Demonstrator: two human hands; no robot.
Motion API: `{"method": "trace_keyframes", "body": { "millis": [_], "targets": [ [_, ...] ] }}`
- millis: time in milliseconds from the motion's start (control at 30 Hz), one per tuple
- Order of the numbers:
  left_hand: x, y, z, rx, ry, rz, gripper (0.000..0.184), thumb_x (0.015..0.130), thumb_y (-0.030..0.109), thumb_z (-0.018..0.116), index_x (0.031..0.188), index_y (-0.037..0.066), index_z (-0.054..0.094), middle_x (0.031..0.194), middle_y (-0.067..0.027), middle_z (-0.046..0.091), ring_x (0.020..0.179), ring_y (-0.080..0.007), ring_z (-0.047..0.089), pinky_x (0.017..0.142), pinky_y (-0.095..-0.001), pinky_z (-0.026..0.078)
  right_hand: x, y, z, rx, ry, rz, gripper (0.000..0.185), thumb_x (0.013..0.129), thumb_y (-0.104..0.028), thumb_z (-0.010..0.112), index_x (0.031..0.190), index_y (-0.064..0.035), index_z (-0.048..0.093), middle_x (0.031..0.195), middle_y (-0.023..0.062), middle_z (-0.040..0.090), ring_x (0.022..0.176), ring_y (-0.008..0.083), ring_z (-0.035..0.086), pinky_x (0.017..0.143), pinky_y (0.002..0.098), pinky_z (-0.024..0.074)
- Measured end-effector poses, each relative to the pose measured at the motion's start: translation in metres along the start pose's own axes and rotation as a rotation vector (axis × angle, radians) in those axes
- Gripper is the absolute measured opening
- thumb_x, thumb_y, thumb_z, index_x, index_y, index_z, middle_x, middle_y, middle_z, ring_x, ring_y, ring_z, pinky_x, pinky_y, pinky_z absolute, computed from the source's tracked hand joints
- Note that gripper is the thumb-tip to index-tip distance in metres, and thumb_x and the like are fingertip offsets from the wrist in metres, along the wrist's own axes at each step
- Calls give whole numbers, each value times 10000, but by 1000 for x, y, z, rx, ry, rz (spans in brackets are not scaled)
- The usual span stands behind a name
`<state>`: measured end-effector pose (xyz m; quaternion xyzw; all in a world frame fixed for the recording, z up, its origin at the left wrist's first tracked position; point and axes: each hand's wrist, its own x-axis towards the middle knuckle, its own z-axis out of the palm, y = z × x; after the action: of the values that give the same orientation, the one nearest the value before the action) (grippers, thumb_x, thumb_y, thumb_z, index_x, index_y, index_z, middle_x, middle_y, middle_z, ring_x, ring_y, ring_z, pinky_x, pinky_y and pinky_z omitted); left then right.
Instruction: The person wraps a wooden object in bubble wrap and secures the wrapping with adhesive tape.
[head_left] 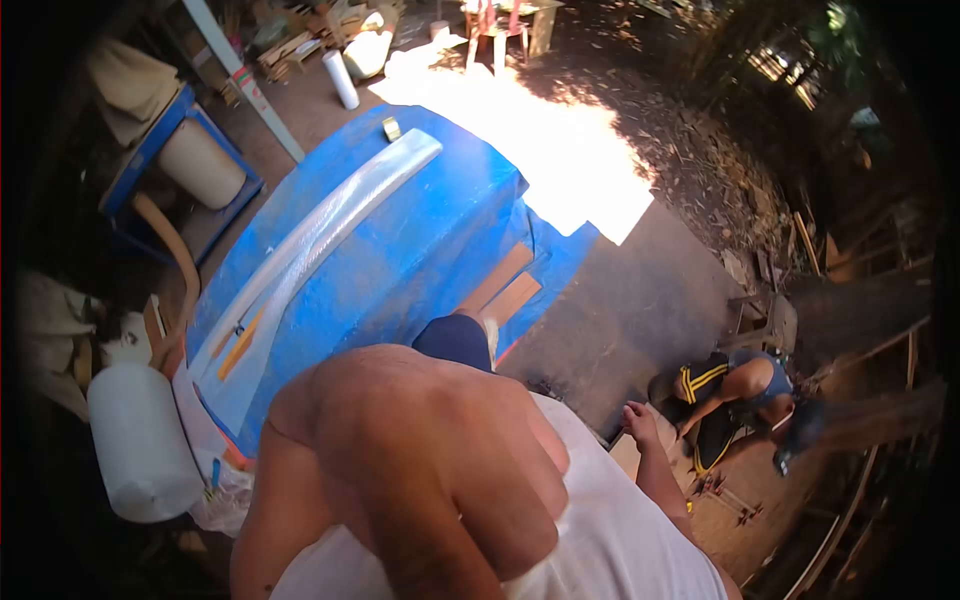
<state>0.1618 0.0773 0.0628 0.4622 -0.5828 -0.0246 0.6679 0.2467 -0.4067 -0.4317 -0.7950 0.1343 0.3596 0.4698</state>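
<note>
My left hand (pixel 430 430) fills the lower middle, very close to the camera. Most of its fingers are folded, while one dark, blurred finger points down toward the lens; its palm is hidden. Beyond the white shirt, my right hand (pixel 641 424) is small in view, fingers slightly apart, with nothing visible in it. It is near a pale board (pixel 622 456). In front of me a blue tarp (pixel 420 250) covers a broad surface. On it lie a long strip of clear plastic wrap (pixel 335 225), a yellow-orange tool (pixel 240 345) and a roll of tape (pixel 391 128).
At right a co-worker (pixel 750 395) crouches, arm reaching down near several clamps (pixel 725 492). Two brown wooden boards (pixel 510 297) rest against the tarp. A large bubble-wrap roll (pixel 145 445) stands left, a blue-framed machine (pixel 185 160) behind it, and a white roll (pixel 340 80) farther back.
</note>
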Motion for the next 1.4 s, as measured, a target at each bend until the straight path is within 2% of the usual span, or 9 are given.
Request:
{"method": "trace_keyframes", "body": {
  "millis": [433,467,533,600,733,933,1100,1300,1400],
  "targets": [
    [-76,17,-302,133,283,-280,363,891,303,606,603,100,519,617,-35,408,489,-187,396,462,-335,323,223,-266,10,-382,-464,300,497,854,-301,699,1241,-12,582,1034,181,684,856,230,666,762,337,529],
    [-92,8,-318,155,283,-290,363,891,303,606,603,100,519,617,-35,408,489,-187,396,462,-335,323,244,-294,8,-792,-456,-44,498,866,-291,684,1263,-15,564,1032,179,685,863,235,666,765,341,529],
    [-155,-38,-335,218,1099,-220,242,808,152,611,975,7,711,612,-34,551,572,-125,519,542,-292,422,286,-365,9,-684,-258,-25,504,865,-307,674,1269,-29,557,948,136,688,808,183,656,711,320,525],
    [-212,-88,-365,148,1045,-453,452,873,68,579,1320,15,532,873,-37,571,760,-112,547,708,-249,458,314,-444,22,-452,-170,-36,429,904,-238,627,1279,-47,543,937,97,675,750,129,632,617,267,503],
    [-247,-169,-344,520,843,-920,422,993,298,482,1294,8,538,1159,-155,602,1077,-273,557,955,-358,430,390,-563,43,-776,-278,-254,434,911,-228,617,1293,-46,524,979,96,670,759,139,636,623,275,509],
    [-226,-175,-368,427,1274,-1047,507,982,423,466,1255,8,572,1270,-170,577,1197,-306,529,1023,-380,399,571,-616,60,-862,-763,-407,464,872,-272,673,1242,-17,558,929,100,688,772,190,645,701,305,522],
    [-196,-248,-403,296,1640,-678,395,1002,286,452,1236,-12,565,1213,-123,608,1139,-236,569,985,-374,438,734,-759,174,-1577,-922,-634,468,849,-291,698,1208,-13,581,983,162,699,902,240,664,796,329,517],
    [-138,-333,-430,317,2255,-965,304,983,192,505,1186,-10,606,1167,-127,637,1168,-216,563,1006,-342,420,693,-925,321,-1382,-943,-669,465,864,-294,673,1216,-4,577,922,160,695,787,208,658,721,330,522],
    [-141,-343,-413,434,2324,-531,270,978,182,528,1123,-19,633,1145,-102,649,1093,-181,586,962,-315,439,703,-924,374,-1445,-1016,-772,490,858,-313,668,1228,-8,573,946,163,695,814,218,664,744,334,521]
  ]
}}
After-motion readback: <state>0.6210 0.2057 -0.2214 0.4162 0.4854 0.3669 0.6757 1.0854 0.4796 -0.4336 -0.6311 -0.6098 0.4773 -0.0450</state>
